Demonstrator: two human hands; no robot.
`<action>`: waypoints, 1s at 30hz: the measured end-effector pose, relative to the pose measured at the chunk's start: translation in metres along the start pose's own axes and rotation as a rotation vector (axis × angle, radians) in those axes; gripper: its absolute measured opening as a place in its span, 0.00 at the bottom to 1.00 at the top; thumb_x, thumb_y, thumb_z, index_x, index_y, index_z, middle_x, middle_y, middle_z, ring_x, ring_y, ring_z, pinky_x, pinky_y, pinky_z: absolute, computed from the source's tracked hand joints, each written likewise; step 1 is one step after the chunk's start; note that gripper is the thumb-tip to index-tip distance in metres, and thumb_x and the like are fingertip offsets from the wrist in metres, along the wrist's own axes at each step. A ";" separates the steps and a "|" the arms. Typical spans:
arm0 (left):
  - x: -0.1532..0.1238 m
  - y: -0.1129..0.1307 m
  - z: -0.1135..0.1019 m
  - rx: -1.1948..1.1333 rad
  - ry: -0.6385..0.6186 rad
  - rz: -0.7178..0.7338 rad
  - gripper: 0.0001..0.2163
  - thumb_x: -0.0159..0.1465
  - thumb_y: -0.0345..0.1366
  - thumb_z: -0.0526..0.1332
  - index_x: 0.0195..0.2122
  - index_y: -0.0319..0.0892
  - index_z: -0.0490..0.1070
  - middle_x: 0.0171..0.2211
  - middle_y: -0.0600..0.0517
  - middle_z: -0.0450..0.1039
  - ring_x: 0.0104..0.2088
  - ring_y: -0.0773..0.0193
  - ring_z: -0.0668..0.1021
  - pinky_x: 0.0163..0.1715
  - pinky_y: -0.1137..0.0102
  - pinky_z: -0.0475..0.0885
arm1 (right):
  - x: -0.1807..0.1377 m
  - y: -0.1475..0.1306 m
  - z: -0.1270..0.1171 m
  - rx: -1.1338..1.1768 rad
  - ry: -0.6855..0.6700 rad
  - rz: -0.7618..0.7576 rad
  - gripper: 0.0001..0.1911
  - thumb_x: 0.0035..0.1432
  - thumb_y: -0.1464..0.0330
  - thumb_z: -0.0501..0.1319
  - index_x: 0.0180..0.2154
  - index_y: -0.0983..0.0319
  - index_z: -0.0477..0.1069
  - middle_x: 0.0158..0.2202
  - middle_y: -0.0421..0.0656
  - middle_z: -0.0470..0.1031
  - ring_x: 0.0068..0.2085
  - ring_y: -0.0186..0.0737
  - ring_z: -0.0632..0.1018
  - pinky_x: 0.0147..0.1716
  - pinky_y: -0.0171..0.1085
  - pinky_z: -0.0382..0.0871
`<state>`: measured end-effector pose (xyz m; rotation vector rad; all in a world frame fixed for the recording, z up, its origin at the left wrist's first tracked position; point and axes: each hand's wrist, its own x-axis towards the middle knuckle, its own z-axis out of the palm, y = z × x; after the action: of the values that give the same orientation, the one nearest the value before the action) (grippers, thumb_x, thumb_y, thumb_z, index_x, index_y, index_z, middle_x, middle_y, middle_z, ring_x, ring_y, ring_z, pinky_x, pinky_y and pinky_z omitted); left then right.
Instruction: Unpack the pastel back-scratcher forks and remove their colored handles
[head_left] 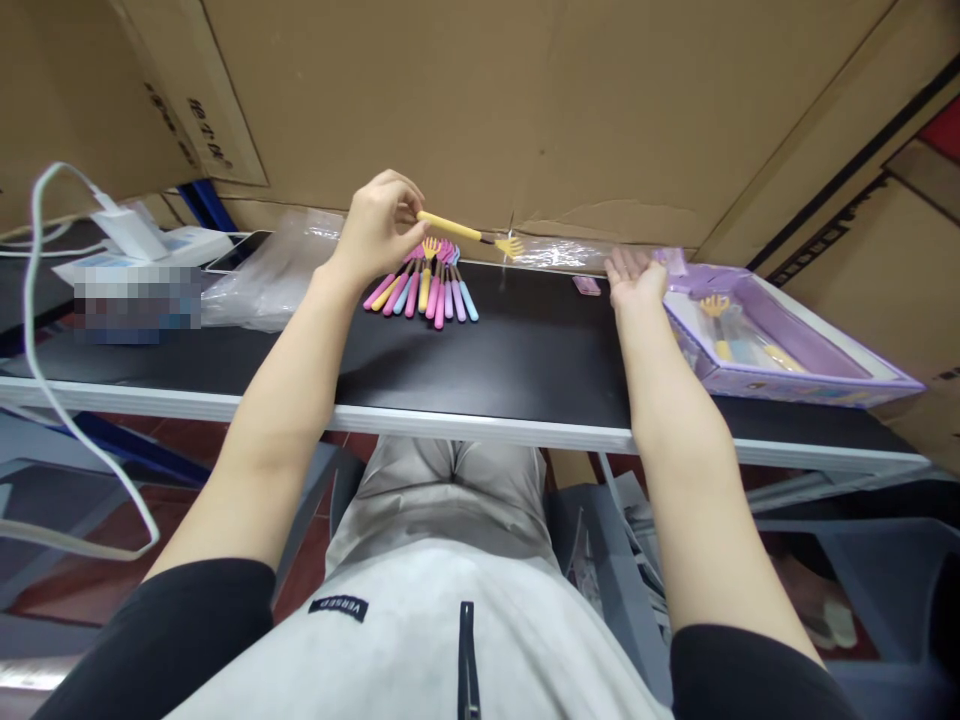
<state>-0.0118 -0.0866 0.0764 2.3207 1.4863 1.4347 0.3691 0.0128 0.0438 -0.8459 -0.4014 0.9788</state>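
Observation:
My left hand (381, 225) is closed in a pinch on the handle of a yellow back scratcher (469, 233), held level above the table with its claw end pointing right. Just below it lies a fan of several pink, blue and yellow back scratchers (427, 290) on the black table (525, 350). My right hand (636, 277) lies open, palm up, on the table beside a purple box (795, 345). That box holds another yellow back scratcher (716, 318) under clear film.
A small pink item (586, 285) lies left of my right hand. Clear plastic bags (274, 270) sit at the back left, with a white charger (131, 232) and cable (37, 330) further left. Cardboard boxes (525, 110) wall off the back and right.

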 end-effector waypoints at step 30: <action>0.005 -0.008 0.017 0.378 -0.088 -0.376 0.10 0.63 0.39 0.67 0.44 0.43 0.77 0.42 0.45 0.83 0.57 0.43 0.80 0.57 0.59 0.73 | -0.031 -0.003 0.011 -0.020 -0.057 0.069 0.27 0.81 0.66 0.41 0.72 0.66 0.61 0.71 0.53 0.70 0.67 0.36 0.78 0.62 0.38 0.78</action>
<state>-0.0050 -0.0720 0.0662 2.0769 2.1750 1.0160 0.3475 -0.0096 0.0550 -0.8556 -0.4340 1.0660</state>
